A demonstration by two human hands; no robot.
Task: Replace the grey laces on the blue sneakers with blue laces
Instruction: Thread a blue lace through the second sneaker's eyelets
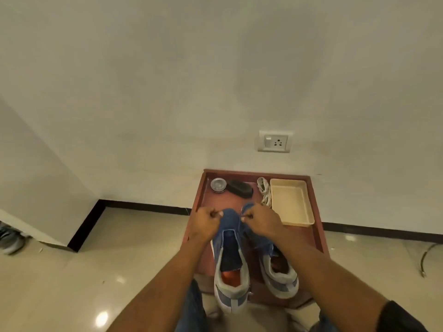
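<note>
Two blue sneakers with grey heels stand on a small reddish table, heels toward me. The left sneaker has its toe between my hands. The right sneaker is partly under my right forearm. My left hand is curled into a fist at the toe's left side, and what it holds is too small to tell. My right hand pinches a blue lace that loops up above the toe. A bundle of pale grey laces lies at the back of the table.
A cream plastic tray sits at the table's back right. A round tin and a black brush lie at the back left. A wall socket is above. Another person's shoe shows at far left.
</note>
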